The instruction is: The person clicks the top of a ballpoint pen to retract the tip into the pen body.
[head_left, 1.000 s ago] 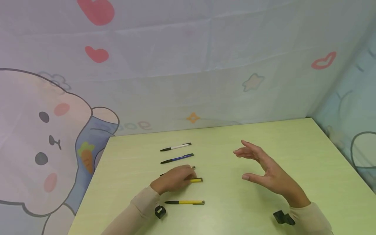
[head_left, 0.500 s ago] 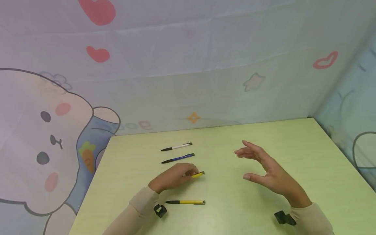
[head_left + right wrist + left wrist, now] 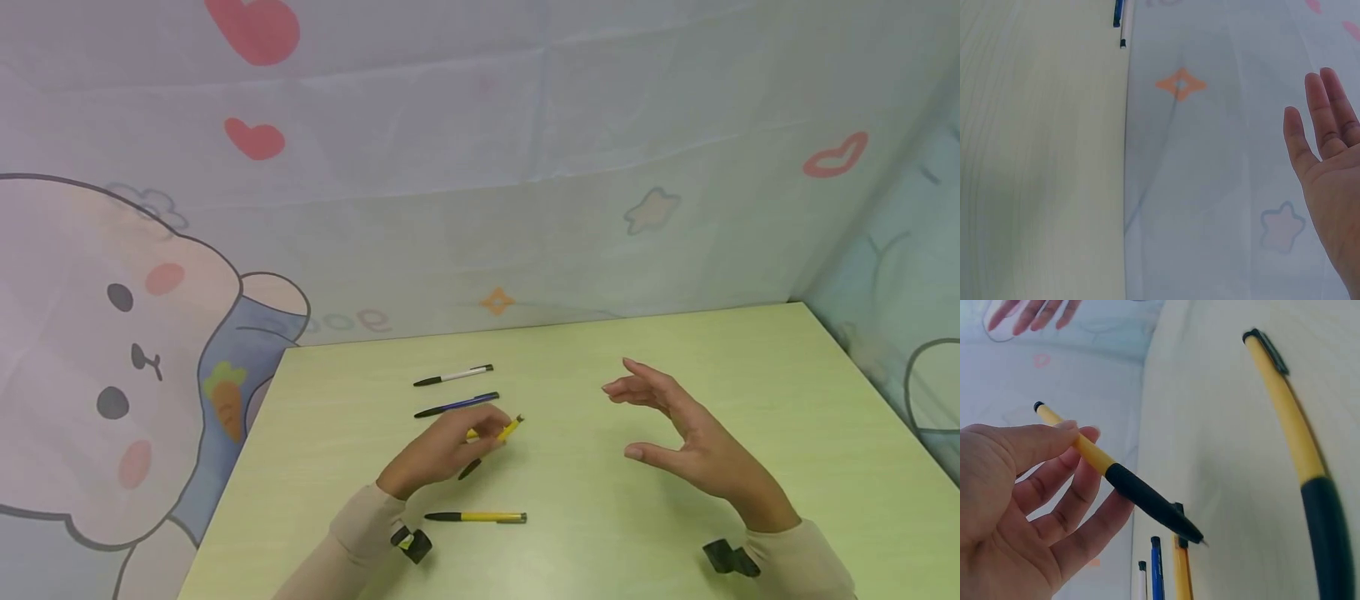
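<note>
Left hand (image 3: 438,450) pinches a yellow pen (image 3: 495,439) between thumb and fingers, lifted off the tabletop (image 3: 600,533) and tilted, black tip down toward the near edge. No print readable on any barrel. Right hand (image 3: 686,442) hovers with fingers spread, holding nothing, wide bare surface around it toward the right edge. Another yellow pen (image 3: 476,517) lies nearer; blue pen (image 3: 456,405) and white pen (image 3: 453,376) sit toward the far edge.

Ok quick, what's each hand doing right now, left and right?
Left hand: pinches a yellow plastic pen with a black grip, lifted off the pale green table.
Right hand: open, fingers relaxed, holding nothing.
</note>
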Action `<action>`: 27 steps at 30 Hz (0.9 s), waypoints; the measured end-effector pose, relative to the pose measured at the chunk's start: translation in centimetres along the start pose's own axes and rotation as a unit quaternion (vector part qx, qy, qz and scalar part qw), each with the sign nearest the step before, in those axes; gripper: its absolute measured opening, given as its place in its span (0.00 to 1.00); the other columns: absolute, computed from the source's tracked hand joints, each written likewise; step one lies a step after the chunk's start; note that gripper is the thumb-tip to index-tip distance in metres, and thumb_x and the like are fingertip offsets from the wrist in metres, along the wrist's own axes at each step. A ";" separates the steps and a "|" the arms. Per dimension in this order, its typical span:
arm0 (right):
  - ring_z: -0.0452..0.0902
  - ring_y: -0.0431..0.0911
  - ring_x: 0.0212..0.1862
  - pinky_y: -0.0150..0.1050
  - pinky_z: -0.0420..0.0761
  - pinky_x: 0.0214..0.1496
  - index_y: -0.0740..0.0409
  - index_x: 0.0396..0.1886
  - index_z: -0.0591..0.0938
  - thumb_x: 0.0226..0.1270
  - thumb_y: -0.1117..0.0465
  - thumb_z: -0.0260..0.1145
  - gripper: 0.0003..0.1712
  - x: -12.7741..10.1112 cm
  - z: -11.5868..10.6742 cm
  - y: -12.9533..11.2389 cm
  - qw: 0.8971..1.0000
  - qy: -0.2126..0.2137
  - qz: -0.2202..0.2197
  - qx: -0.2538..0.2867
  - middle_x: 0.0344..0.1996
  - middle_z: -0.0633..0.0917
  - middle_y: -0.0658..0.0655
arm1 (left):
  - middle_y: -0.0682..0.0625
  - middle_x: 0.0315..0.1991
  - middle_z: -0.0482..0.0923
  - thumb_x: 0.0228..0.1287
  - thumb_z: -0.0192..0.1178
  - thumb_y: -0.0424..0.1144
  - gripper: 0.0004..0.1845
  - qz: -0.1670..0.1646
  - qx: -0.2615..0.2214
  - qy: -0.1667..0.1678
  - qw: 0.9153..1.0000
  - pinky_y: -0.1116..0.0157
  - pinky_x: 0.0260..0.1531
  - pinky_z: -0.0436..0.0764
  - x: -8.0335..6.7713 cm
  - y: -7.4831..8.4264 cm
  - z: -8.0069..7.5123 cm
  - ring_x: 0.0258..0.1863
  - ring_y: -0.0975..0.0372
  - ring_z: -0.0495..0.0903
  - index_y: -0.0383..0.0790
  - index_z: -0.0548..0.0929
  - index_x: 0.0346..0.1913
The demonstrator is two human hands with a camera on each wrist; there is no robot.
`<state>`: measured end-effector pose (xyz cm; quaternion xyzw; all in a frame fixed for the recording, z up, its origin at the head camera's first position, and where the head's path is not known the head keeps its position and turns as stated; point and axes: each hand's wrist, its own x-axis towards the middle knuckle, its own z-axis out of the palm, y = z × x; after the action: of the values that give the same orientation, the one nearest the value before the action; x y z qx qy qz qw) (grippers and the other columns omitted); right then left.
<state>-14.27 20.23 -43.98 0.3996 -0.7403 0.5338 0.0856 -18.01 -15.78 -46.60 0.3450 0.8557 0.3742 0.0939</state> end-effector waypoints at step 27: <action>0.73 0.48 0.66 0.30 0.67 0.72 0.67 0.80 0.53 0.51 0.84 0.72 0.58 -0.1 -0.2 -0.1 1.000 0.001 0.000 0.009 0.63 0.75 0.68 | 0.49 0.47 0.80 0.73 0.63 0.37 0.16 -0.030 -0.160 0.092 0.982 0.61 0.35 0.89 0.3 4.6 0.2 0.47 0.55 0.81 0.45 0.78 0.61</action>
<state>-14.24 20.44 -43.90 0.3998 -0.7357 0.5404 0.0825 -15.78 -13.25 -43.49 0.2639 0.7996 0.5334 0.0804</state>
